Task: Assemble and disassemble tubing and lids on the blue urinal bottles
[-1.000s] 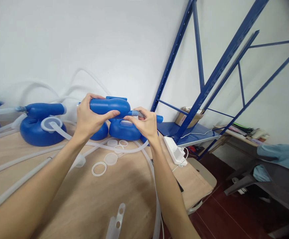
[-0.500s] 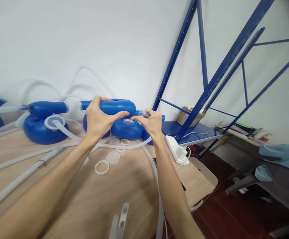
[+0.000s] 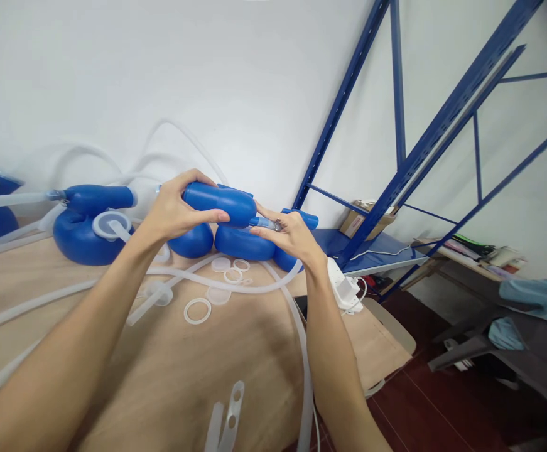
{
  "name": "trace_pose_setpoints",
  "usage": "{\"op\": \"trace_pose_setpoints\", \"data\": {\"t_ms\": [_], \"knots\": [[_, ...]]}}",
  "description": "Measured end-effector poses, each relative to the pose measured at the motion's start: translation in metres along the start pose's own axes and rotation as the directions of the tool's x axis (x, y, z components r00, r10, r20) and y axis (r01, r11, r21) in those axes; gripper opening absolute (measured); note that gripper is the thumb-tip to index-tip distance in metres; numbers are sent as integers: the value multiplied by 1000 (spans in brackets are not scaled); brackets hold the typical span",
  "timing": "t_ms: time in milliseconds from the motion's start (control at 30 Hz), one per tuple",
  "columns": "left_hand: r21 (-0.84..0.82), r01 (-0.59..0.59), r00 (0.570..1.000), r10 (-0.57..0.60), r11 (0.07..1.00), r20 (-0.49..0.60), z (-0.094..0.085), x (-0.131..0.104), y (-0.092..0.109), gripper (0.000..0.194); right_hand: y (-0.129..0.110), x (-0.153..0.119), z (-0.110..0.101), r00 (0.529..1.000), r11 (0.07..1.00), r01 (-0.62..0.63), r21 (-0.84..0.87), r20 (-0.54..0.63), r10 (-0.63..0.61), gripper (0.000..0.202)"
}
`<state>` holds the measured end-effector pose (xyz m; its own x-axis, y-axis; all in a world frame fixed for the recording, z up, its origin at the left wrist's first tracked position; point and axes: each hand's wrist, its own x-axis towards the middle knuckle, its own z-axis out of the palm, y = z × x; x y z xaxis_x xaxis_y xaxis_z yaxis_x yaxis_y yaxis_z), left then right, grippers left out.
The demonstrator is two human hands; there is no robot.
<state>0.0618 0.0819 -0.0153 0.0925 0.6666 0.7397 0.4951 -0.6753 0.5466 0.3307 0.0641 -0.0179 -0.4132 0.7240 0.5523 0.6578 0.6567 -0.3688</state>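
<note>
My left hand (image 3: pixel 173 210) is wrapped round a blue plastic bottle-like part (image 3: pixel 228 204), thumb along its near side. A short clear tube piece (image 3: pixel 262 221) juts from the part's right end. My right hand (image 3: pixel 296 237) pinches there, its fingers round a small metal hose clamp (image 3: pixel 277 225); the fingertips partly hide it. Below the held part, round blue containers (image 3: pixel 245 245) stand on the wooden table (image 3: pixel 235 351). A translucent hose (image 3: pixel 216 281) curves across the table under both hands.
At left stands another blue container (image 3: pixel 85 242) with hoses attached. White rings (image 3: pixel 198 311) and a translucent strip with holes (image 3: pixel 233 411) lie on the table. A white power strip (image 3: pixel 346 285) sits at the right edge, beside a blue metal rack (image 3: pixel 372 213).
The blue part has tilted, its right end now lower. My right hand has shifted slightly right and down, its fingers more extended round the clamp. The view has turned slightly.
</note>
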Motion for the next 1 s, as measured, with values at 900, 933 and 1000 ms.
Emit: {"op": "trace_pose_setpoints", "data": {"t_ms": [900,933,1000], "knots": [[-224,127,987,-102,966,121,-16,6,-29,71,-6,5,9,995,990,-14,141,102,0,64],[-194,94,991,-73,977,112,-17,6,-27,70,-8,4,7,998,996,-2,85,67,-4,62],[-132,29,993,-13,991,117,-19,6,-21,69,-13,3,2,998,998,58,-18,-24,-59,54]]}}
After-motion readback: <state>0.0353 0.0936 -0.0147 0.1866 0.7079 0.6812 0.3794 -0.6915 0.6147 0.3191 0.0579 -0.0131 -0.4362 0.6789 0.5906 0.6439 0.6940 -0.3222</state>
